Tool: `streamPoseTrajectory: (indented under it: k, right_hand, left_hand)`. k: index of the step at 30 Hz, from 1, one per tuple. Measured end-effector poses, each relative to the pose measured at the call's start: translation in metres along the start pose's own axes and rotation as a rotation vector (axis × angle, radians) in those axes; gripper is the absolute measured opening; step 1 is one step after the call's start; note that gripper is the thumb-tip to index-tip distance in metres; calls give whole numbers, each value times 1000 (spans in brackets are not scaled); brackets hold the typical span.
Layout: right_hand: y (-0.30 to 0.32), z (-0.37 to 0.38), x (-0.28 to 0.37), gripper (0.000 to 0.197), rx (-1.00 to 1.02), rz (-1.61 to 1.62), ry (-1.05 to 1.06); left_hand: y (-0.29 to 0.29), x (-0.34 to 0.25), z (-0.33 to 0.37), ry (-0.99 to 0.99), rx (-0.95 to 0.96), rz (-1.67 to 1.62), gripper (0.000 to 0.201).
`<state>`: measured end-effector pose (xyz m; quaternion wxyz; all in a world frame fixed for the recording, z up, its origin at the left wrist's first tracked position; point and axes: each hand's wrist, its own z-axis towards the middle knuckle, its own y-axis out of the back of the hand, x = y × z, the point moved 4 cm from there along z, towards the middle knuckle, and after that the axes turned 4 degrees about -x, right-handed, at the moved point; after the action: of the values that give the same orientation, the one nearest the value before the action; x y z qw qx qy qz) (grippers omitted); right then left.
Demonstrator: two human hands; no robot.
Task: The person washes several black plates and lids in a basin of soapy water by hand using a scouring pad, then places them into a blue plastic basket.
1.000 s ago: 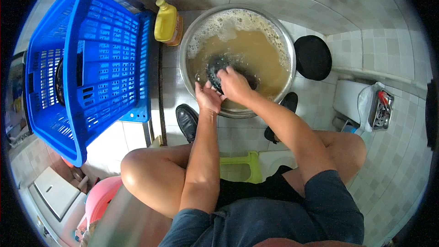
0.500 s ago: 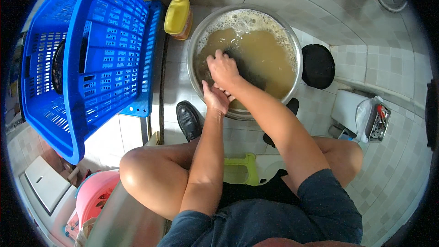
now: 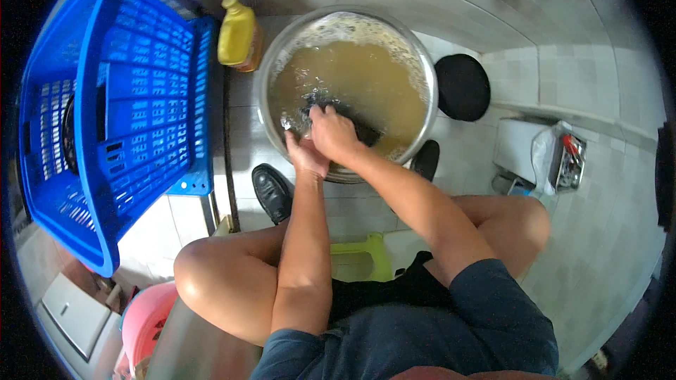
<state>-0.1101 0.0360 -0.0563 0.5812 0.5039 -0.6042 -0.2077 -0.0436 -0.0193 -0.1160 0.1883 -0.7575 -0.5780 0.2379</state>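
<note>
A wide metal basin (image 3: pixel 266 102) holds murky brown water with pale foam along its far and right sides. Both of my hands are at its near left part, close together. A dark wet item (image 3: pixel 367 132) lies half under the water; its kind cannot be made out. My right hand (image 3: pixel 334 131), knuckles up, has its fingers curled down onto it. Below and to the left, my left hand (image 3: pixel 308 156) is palm up and cupped, thumb raised; its curled fingers are partly hidden behind the right hand. Water splashes beside the right fingertips.
A yellow pump bottle (image 3: pixel 238 35) stands left of the basin, near a large blue plastic basket (image 3: pixel 144 91). Right of the basin are a round black object (image 3: pixel 462 87) and a white box (image 3: pixel 517 148). A pink tub (image 3: pixel 144 320) is at the lower left.
The whole view has shifted, so the basin sits further left. My right hand's fingers have moved nearer the left hand, and water now splashes around them.
</note>
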Motion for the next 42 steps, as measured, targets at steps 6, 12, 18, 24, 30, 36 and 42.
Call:
streamPoseTrajectory:
  k: [6, 12, 18, 24, 30, 36, 42]
  right_hand:
    - [5, -62, -59, 25, -138, 103, -280]
    - [13, -40, -141, 23, -316, 32, -404]
    - [40, 4, -153, 27, -298, 36, -525]
    - [14, -35, -84, 24, -176, 147, -299]
    - [27, -36, -72, 14, -250, 152, -122]
    - [22, -50, -84, 15, -121, 155, -328]
    - [8, -67, -88, 15, -220, 194, -230]
  left_hand:
    - [25, -8, 19, -90, -88, 345, 10]
    - [1, 8, 7, -130, -168, 446, 12]
    - [12, 1, 17, -75, -98, 489, 28]
    - [15, -3, 16, 40, 14, 474, 38]
    - [1, -3, 9, 88, 117, 322, 50]
    - [16, -4, 12, 95, 66, 356, 45]
    - [21, 7, 27, 45, 63, 457, 45]
